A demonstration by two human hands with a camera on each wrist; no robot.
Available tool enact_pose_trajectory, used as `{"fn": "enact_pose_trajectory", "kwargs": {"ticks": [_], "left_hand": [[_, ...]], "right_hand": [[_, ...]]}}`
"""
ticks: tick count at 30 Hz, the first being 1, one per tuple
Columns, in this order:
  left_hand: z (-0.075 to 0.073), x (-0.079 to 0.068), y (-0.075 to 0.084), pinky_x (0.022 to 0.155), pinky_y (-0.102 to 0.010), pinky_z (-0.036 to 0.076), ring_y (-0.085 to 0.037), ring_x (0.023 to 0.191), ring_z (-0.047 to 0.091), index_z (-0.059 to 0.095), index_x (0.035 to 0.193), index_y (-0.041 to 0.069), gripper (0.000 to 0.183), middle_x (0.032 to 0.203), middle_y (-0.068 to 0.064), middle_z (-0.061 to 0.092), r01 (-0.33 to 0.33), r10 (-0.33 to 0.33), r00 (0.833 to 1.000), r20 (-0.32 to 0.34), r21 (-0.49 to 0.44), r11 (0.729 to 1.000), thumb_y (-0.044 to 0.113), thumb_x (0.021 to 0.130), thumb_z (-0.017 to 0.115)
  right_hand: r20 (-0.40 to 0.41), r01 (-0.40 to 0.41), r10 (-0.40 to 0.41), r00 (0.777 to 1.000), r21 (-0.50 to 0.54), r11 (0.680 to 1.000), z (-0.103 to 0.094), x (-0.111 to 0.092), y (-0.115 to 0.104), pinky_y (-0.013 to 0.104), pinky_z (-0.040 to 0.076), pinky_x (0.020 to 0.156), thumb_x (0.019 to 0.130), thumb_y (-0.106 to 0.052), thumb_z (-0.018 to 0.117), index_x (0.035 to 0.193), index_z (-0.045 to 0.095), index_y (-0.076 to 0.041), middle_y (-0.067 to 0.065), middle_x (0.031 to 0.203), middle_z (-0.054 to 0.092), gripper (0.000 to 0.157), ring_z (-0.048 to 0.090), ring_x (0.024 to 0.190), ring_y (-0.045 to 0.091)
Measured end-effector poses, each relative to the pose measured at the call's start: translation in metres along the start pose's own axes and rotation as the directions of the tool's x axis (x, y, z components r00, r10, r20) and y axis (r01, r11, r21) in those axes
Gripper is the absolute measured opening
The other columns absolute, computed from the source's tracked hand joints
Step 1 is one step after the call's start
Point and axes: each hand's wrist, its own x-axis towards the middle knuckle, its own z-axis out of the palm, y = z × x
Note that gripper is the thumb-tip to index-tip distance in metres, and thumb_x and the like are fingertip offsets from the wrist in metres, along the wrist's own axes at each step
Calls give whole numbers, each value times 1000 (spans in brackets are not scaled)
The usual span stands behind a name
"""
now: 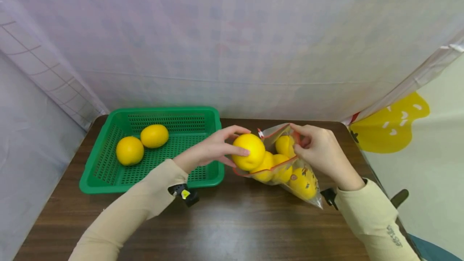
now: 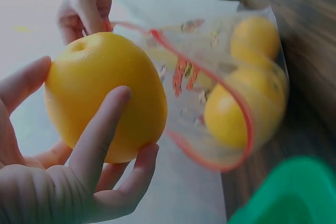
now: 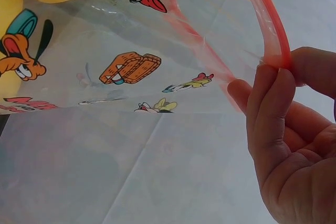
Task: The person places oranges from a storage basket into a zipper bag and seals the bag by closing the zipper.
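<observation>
My left hand (image 1: 217, 147) grips a yellow orange-like fruit (image 1: 252, 148), thumb and fingers spread around it, at the mouth of a clear zip bag (image 1: 314, 178). In the left wrist view the fruit (image 2: 107, 98) fills the hand, with the red-edged opening behind it. My right hand (image 1: 320, 150) pinches the bag's red zip edge (image 3: 273, 35) at its far right corner, holding the mouth apart. Several yellow fruits (image 1: 303, 182) lie inside the bag, which has cartoon prints on its film. The held fruit hides part of the bag's left end.
A green slotted basket (image 1: 217, 172) stands left of the bag, with two yellow fruits (image 1: 129, 151) in its left half. Both are on a dark wooden table (image 1: 232, 228). A pale curtain (image 1: 232, 51) hangs along the table's back edge.
</observation>
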Motion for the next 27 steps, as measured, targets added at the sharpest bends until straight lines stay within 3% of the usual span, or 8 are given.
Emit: {"fn": "enact_pose_trajectory", "kwargs": {"ticks": [8,18,24,27], "left_hand": [[23,19,1,69,-42,54,-26,98,57,41,132,17,56,130,-12,40,3,-1,999,36,-51,999,16,82,66],[46,39,3,66,-35,55,-24,98,55,41,129,19,56,121,-9,44,26,-30,996,-90,-38,999,23,81,69],[52,46,3,68,-32,55,-21,100,54,36,136,17,64,125,-10,45,0,2,990,-138,13,1000,20,80,69],[52,50,3,72,-34,54,-27,96,58,34,139,16,69,124,-16,48,-37,41,991,-129,39,999,14,80,69]], "right_hand": [[11,-10,10,1000,27,1000,2,0,-2,21,43,45,70,6,64,112,61,7,7,74,61,42,53,56,12],[73,-16,14,997,33,999,2,2,-8,21,45,47,72,5,65,117,59,4,10,82,64,45,52,58,12],[74,-3,2,997,25,1000,2,2,-8,21,45,47,72,4,65,114,61,4,10,80,65,43,52,58,12],[72,3,-5,997,32,999,2,2,-8,21,45,47,71,5,65,113,62,5,9,80,66,42,52,57,12]]}}
